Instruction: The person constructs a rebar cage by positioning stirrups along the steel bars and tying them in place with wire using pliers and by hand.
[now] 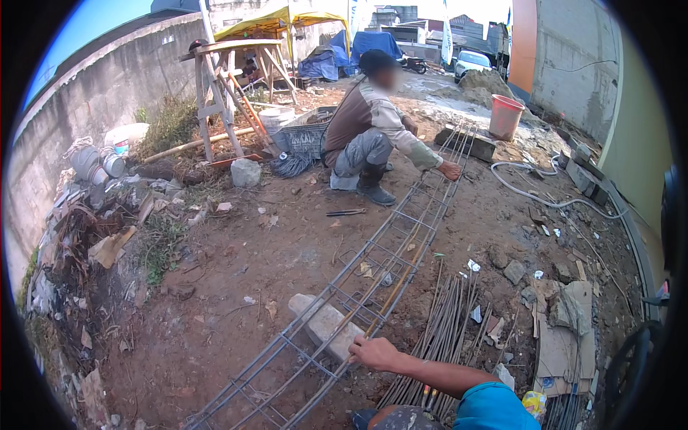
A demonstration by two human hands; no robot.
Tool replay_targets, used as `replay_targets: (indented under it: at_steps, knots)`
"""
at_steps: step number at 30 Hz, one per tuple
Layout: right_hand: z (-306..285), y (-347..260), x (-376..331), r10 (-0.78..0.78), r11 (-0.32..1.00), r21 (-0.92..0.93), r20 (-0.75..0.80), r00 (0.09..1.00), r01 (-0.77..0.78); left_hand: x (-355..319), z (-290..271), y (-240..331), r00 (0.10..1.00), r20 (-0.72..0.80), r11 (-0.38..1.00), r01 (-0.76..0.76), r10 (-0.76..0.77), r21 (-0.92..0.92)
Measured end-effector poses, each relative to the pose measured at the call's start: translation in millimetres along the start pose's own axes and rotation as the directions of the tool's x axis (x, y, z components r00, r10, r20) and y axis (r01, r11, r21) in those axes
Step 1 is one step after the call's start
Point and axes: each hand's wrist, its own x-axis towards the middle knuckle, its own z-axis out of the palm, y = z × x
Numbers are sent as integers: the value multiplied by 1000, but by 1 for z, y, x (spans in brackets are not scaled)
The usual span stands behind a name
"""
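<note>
A long rebar cage (368, 266) of thin steel bars and square ties runs from the lower left of the head view to the far middle. Underneath its near half lies a pale concrete block (326, 328). My right hand (374, 354) comes in from the lower right, its fingers curled closed on the cage's right side bar beside that block. My left hand is out of view. Across the cage, a crouching person (369, 129) rests a hand (449, 170) on its far part.
Loose steel rods (437, 337) lie right of the cage, near flattened cardboard (566, 344). A pale hose (545, 199) curves by the right wall, and a red bucket (506, 117) stands farther back. Pincers (346, 212) lie on the dirt. Rubble (107, 236) lines the left.
</note>
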Motion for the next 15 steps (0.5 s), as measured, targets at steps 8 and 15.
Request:
replay_targets:
  at_steps: [8,15]
  knots:
    - [1,-4,-8,12,999,38,30,999,-13,1,-6,16,999,55,998,8,-4,-65]
    - [0,-5,-8,7,999,37,23,1000,-8,2,-1,23,999,25,998,-44,45,-43]
